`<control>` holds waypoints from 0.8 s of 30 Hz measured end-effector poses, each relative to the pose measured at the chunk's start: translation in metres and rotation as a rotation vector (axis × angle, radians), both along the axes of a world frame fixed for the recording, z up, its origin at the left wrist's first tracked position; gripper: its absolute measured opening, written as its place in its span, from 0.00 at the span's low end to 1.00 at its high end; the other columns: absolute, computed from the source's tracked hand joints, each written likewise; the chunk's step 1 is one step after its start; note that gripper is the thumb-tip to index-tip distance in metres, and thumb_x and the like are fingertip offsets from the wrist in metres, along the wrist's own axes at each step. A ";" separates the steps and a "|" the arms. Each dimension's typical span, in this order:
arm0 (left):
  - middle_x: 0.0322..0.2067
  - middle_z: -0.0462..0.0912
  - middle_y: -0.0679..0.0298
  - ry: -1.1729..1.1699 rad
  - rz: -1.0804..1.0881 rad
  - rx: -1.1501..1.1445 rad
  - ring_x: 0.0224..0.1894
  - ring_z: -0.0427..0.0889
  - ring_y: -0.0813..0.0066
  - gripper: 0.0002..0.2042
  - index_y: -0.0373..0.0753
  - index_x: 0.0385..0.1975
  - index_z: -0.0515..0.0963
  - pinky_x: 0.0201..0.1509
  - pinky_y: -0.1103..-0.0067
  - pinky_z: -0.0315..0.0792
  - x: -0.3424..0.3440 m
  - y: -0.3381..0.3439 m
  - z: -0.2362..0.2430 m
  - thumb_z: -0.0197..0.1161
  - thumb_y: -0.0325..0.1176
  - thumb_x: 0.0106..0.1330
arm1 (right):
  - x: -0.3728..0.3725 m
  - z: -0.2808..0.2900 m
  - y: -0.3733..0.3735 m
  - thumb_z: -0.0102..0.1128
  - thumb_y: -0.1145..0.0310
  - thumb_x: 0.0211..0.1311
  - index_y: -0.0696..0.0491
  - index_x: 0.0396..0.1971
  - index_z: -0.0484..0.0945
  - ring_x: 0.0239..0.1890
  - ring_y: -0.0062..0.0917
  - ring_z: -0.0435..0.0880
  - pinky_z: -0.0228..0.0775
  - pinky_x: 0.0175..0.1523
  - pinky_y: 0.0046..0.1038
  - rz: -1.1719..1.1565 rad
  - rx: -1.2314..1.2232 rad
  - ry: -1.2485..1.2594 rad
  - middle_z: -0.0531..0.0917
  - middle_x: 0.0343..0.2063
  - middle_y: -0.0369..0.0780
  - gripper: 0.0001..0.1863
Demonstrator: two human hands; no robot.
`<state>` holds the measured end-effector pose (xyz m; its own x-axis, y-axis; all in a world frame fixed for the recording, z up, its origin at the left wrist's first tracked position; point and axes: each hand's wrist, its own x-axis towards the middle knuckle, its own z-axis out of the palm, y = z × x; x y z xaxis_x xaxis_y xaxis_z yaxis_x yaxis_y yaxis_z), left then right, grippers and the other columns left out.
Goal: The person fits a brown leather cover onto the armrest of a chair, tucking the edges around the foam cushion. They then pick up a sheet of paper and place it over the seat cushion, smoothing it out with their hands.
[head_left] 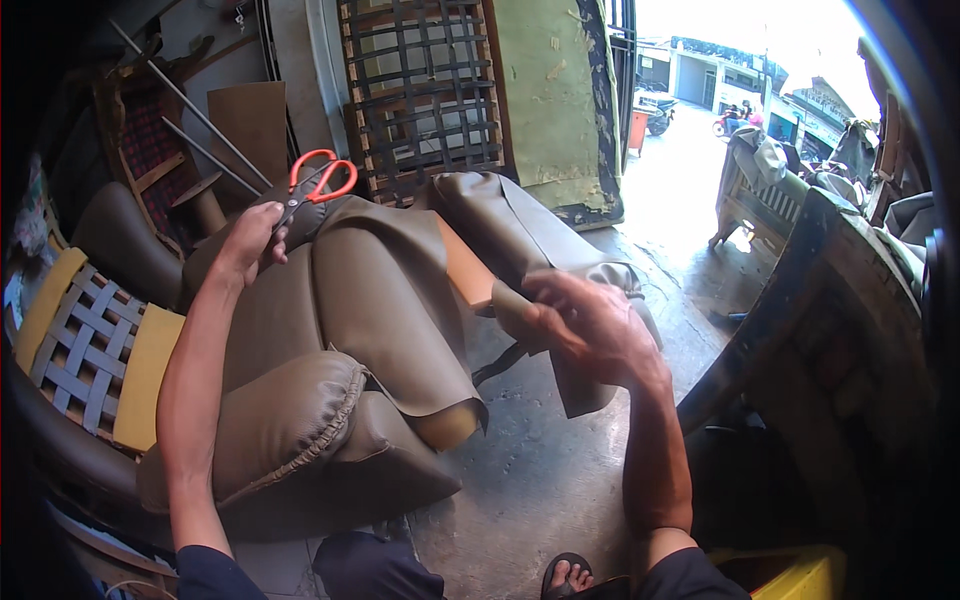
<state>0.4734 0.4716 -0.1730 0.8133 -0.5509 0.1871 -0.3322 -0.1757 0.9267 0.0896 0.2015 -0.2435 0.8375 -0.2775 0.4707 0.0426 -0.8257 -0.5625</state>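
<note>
My left hand [258, 240] grips scissors [318, 178] with orange-red handles, raised above a brown leather-covered sofa piece [380, 300]. My right hand [590, 330] is blurred by motion beside a loose leather flap [515, 315]; whether its fingers hold the flap cannot be made out. Orange-tan padding [462, 262] shows between the leather covers. A long padded section [480, 210] lies behind, and a cushion with a gathered seam [280, 430] lies below my left arm.
A webbed frame [420, 100] and green panel [560, 130] stand behind. Another webbed frame [90, 340] is at left, a dark curved frame [820, 330] at right. A wooden chair [760, 200] stands near the opening to a street with motorbikes [655, 115].
</note>
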 end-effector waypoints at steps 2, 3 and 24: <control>0.21 0.71 0.70 0.117 -0.224 0.027 0.17 0.71 0.82 0.14 0.39 0.34 0.73 0.28 0.77 0.76 -0.056 -0.025 0.014 0.47 0.40 0.80 | 0.000 0.016 0.020 0.67 0.62 0.65 0.52 0.62 0.74 0.55 0.41 0.82 0.74 0.60 0.38 -0.165 -0.184 -0.230 0.83 0.50 0.48 0.27; 0.21 0.72 0.70 0.123 -0.360 0.064 0.17 0.72 0.82 0.15 0.39 0.34 0.74 0.29 0.77 0.76 -0.083 -0.036 0.018 0.49 0.41 0.80 | -0.005 0.023 0.029 0.69 0.63 0.63 0.50 0.67 0.71 0.61 0.42 0.78 0.72 0.65 0.39 -0.237 -0.367 -0.298 0.79 0.57 0.48 0.32; 0.30 0.79 0.68 0.121 -0.444 0.134 0.30 0.81 0.80 0.05 0.36 0.44 0.80 0.40 0.78 0.80 -0.042 -0.031 -0.032 0.63 0.26 0.71 | -0.183 0.169 -0.091 0.60 0.52 0.71 0.51 0.55 0.78 0.47 0.46 0.85 0.77 0.53 0.46 -1.535 -0.951 -0.285 0.83 0.43 0.48 0.22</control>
<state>0.4309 0.4404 -0.2051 0.5052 -0.8629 0.0094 -0.2937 -0.1617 0.9421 -0.0936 0.1101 -0.0748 0.0046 -0.2187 0.9758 -0.9744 -0.2204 -0.0448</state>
